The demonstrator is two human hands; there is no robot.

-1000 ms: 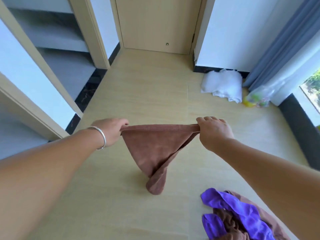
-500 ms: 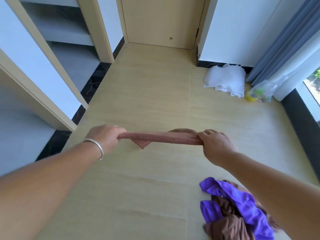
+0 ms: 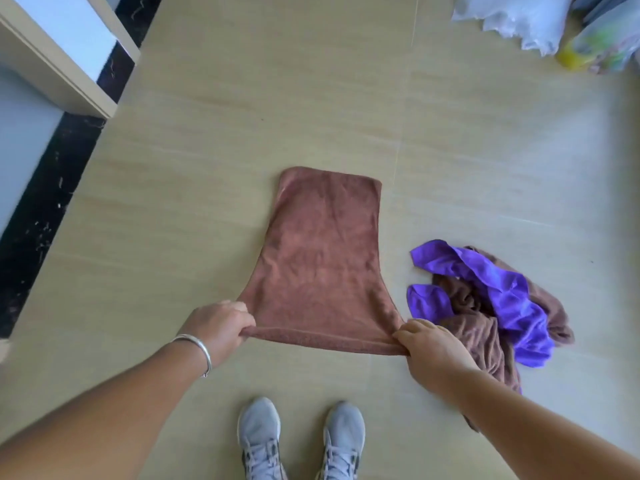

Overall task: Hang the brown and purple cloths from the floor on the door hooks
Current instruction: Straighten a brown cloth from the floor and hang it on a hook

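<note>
While the floor point(image 3: 173, 237) holds a pile of purple cloth point(image 3: 498, 289) and more brown cloth point(image 3: 485, 341) at the right, one brown cloth point(image 3: 322, 258) lies spread flat in the middle. Both hands pinch its near corners: left hand point(image 3: 218, 327), right hand point(image 3: 429, 344). This looks like smoothing it. Next, lift it to a hook; no door shows now.

The cloth point(image 3: 322, 258) held near the middle is plain reddish brown. Right of it, a vivid purple cloth point(image 3: 498, 289) tangles with darker brown cloths point(image 3: 485, 337). The floor point(image 3: 242, 116) is pale beige with faint streaks. The 2 shoes point(image 3: 301, 441) are light grey. The wristband point(image 3: 201, 348) is silver. The skirting point(image 3: 45, 202) at left is black with white flecks.
</note>
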